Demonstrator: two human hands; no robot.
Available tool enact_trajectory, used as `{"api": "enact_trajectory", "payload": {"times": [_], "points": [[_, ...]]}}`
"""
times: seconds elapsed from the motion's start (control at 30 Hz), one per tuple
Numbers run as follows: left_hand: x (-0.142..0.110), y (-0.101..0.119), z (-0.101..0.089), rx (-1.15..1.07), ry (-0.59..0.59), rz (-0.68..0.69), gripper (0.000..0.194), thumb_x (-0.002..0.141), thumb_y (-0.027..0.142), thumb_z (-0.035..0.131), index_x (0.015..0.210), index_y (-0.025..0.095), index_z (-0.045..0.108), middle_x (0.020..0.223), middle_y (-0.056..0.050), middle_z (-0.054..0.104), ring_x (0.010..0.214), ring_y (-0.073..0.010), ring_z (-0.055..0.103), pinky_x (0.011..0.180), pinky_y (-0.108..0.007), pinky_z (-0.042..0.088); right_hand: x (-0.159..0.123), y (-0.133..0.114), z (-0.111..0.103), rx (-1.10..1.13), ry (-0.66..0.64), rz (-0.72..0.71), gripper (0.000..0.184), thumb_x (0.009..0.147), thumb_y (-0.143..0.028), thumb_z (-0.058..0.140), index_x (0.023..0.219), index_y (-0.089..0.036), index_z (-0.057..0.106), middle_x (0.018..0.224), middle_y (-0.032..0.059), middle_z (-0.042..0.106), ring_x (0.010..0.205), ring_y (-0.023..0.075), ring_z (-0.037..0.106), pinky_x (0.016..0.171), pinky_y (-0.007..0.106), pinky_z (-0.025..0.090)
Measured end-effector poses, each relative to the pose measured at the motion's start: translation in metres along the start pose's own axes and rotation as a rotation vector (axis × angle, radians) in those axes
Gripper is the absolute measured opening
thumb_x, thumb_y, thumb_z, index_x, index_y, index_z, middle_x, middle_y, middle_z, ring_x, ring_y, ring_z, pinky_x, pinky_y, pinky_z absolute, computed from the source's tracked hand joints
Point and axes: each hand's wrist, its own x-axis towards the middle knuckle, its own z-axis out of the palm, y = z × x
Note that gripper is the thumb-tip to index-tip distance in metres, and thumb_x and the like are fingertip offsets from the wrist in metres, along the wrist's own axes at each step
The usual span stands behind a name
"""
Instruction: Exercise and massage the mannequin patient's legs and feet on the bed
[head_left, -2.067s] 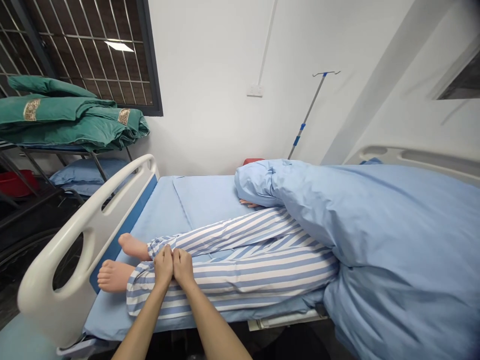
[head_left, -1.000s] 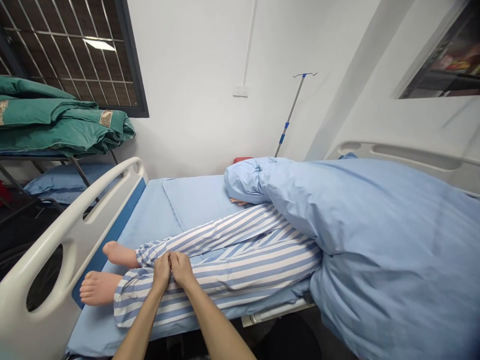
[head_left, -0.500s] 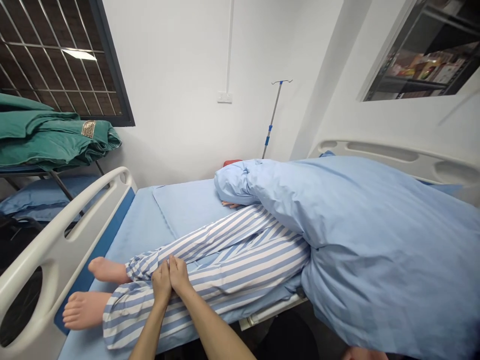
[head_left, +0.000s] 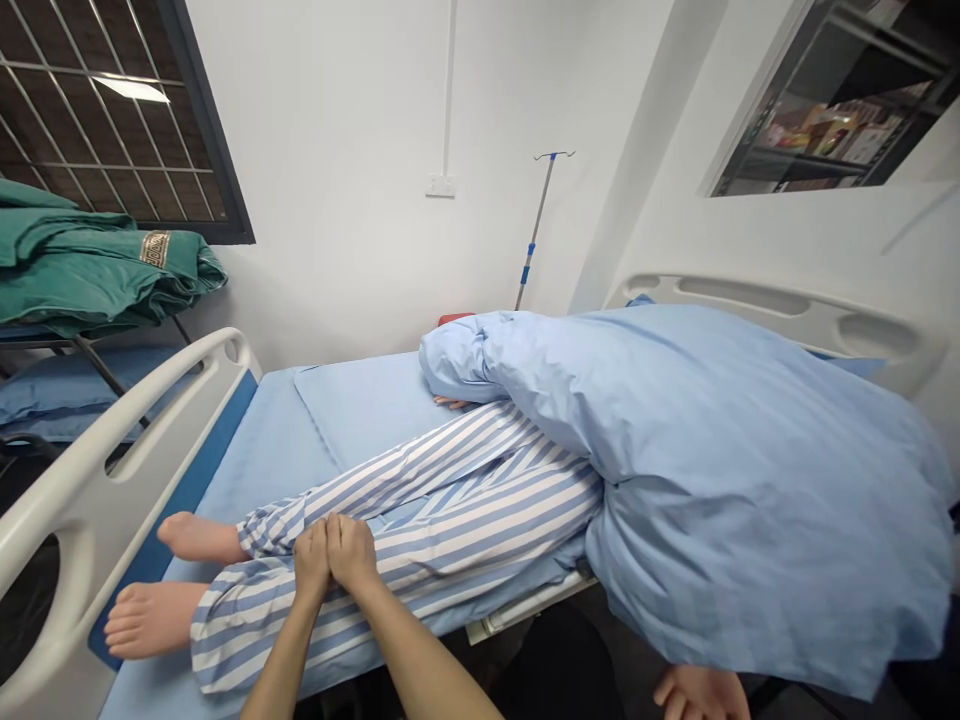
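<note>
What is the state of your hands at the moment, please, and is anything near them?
Left hand, right hand together on striped pyjama trousers. White bed rail beyond the feet. Another person's hand low right.

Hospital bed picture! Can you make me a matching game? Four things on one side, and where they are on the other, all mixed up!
1. Striped trousers
2. Green folded quilts
3. Drip stand
4. White footboard

A. On a metal rack
B. Standing by the wall
C. At the bed's end
D. Under the left hand and right hand

Pairs: 1-D, 2-A, 3-B, 4-C
</note>
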Motion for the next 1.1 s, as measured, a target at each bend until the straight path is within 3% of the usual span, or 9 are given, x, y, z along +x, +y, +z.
{"api": "enact_trajectory", "payload": {"times": [0.1,0.2,0.37,0.43,0.5,0.63,0.8,0.97,1.1], "points": [[0.002,0.008,0.002,-0.161,0.009,-0.114,0.032,0.072,0.041,0.041,0.049,0.02,0.047,0.05,-0.001,0.052,0.054,-0.0152,0.045,0.053,-0.027,0.037,0.0,0.003,0.004,0.009,0.003,0.017,0.044,0.095,-0.027,0.029,0.072,-0.019,0.065,0.072,0.0073,0.068,0.064,0.0166,0.061,0.058,0.024,0.035],[0.002,0.032,0.005,-0.359,0.003,-0.218,0.035,0.072,0.037,0.042,0.042,0.022,0.031,0.039,0.005,0.032,0.042,-0.0098,0.031,0.044,-0.024,0.028,0.005,0.006,0.003,0.097,0.034,0.055,0.048,0.096,-0.027,0.025,0.067,-0.018,0.063,0.067,0.0055,0.067,0.062,0.0153,0.06,0.057,0.023,0.034],[0.004,0.071,0.007,-0.647,-0.106,-0.086,0.039,0.077,0.038,0.035,0.043,0.023,0.026,0.038,0.006,0.026,0.037,-0.0081,0.026,0.042,-0.024,0.028,0.01,0.009,0.001,0.245,0.083,0.093,0.058,0.098,-0.031,0.015,0.063,-0.018,0.059,0.063,0.0051,0.065,0.059,0.014,0.058,0.055,0.023,0.033],[0.003,0.066,0.01,-0.573,-0.051,-0.103,0.04,0.077,0.04,0.036,0.042,0.024,0.025,0.037,0.005,0.025,0.037,-0.0085,0.026,0.042,-0.025,0.028,0.01,0.009,0.001,0.276,0.097,0.095,0.058,0.098,-0.033,0.015,0.062,-0.019,0.058,0.061,0.0046,0.064,0.057,0.0139,0.057,0.054,0.023,0.033],[-0.001,0.049,0.014,-0.365,0.016,-0.129,0.04,0.076,0.041,0.039,0.042,0.023,0.029,0.038,0.004,0.032,0.04,-0.01,0.032,0.045,-0.026,0.031,0.01,0.01,0.001,0.29,0.123,0.114,0.058,0.097,-0.036,0.016,0.059,-0.019,0.056,0.058,0.004,0.061,0.054,0.0138,0.055,0.052,0.023,0.033],[-0.009,0.02,0.021,-0.117,0.006,-0.089,0.038,0.077,0.045,0.039,0.048,0.021,0.042,0.047,-0.001,0.05,0.052,-0.0158,0.046,0.053,-0.028,0.036,0.013,0.014,0.004,0.28,0.151,0.151,0.058,0.097,-0.037,0.017,0.056,-0.019,0.054,0.055,0.004,0.059,0.052,0.0141,0.053,0.051,0.024,0.033],[-0.009,0.023,0.019,-0.058,-0.043,-0.104,0.044,0.079,0.049,0.034,0.053,0.017,0.05,0.055,-0.006,0.058,0.06,-0.0191,0.051,0.056,-0.029,0.038,0.02,0.009,-0.006,0.138,0.072,0.14,0.053,0.096,-0.032,0.022,0.061,-0.017,0.059,0.061,0.0058,0.063,0.056,0.0147,0.055,0.052,0.024,0.033],[-0.007,0.021,0.019,0.0,-0.09,0.021,0.042,0.079,0.046,0.033,0.056,0.017,0.053,0.056,-0.006,0.059,0.057,-0.0167,0.05,0.056,-0.028,0.038,0.021,-0.006,-0.03,0.037,0.006,-0.045,0.053,0.097,-0.033,0.022,0.066,-0.017,0.062,0.064,0.0045,0.065,0.058,0.0135,0.057,0.054,0.024,0.032],[-0.007,0.018,0.021,0.049,-0.074,0.001,0.045,0.08,0.047,0.031,0.058,0.017,0.056,0.061,-0.008,0.062,0.061,-0.0193,0.054,0.058,-0.029,0.039,0.011,0.003,-0.032,0.019,0.0,-0.045,0.05,0.097,-0.029,0.024,0.069,-0.017,0.063,0.068,0.0047,0.067,0.061,0.0131,0.059,0.055,0.023,0.032]]}}
